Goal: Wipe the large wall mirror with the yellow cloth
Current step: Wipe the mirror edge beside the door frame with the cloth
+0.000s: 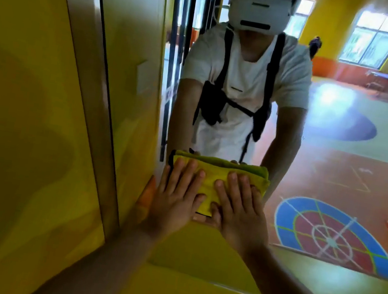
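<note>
Yellow wall, one mirror, one cloth, two flat hands: left hand, right hand

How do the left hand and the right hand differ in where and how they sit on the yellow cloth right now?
The left hand covers the yellow cloth's left side beside the mirror's frame edge; the right hand covers its right side. The left fingertips reach nearer the cloth's top fold; the right fingertips stop lower. Both lie flat, fingers spread, pressing the folded cloth against the mirror.

left hand flat, right hand flat — fingers spread
</note>
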Available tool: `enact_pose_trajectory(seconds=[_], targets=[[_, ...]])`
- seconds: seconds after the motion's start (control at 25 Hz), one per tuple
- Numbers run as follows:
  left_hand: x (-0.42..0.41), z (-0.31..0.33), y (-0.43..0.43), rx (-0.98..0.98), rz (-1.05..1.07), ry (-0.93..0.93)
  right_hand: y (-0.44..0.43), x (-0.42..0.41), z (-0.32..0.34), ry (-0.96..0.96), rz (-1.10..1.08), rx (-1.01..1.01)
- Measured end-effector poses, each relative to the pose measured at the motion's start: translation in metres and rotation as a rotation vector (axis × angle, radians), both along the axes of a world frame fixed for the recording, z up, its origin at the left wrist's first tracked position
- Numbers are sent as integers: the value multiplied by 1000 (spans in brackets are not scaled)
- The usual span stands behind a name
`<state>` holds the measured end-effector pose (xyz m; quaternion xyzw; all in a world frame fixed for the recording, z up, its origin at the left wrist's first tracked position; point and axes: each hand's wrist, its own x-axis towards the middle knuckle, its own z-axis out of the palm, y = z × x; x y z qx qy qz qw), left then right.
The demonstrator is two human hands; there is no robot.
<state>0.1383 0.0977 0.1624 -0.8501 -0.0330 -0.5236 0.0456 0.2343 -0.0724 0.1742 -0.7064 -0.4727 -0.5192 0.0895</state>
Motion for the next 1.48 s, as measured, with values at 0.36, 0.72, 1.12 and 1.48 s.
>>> enact_pose_trajectory(seconds=[0.36,0.72,1.12,1.48], targets=[[-33,-167,1,-18,16,199,-16,-22,-179,227,10,-191],[-73,-285,-26,-198,55,643,-42,-51,-303,529,-103,-458],[-90,-315,-44,-380,28,809,-47,-81,-326,848,-141,-514],[-83,-281,-56,-573,82,1026,-51,-70,-296,1055,-226,-478]])
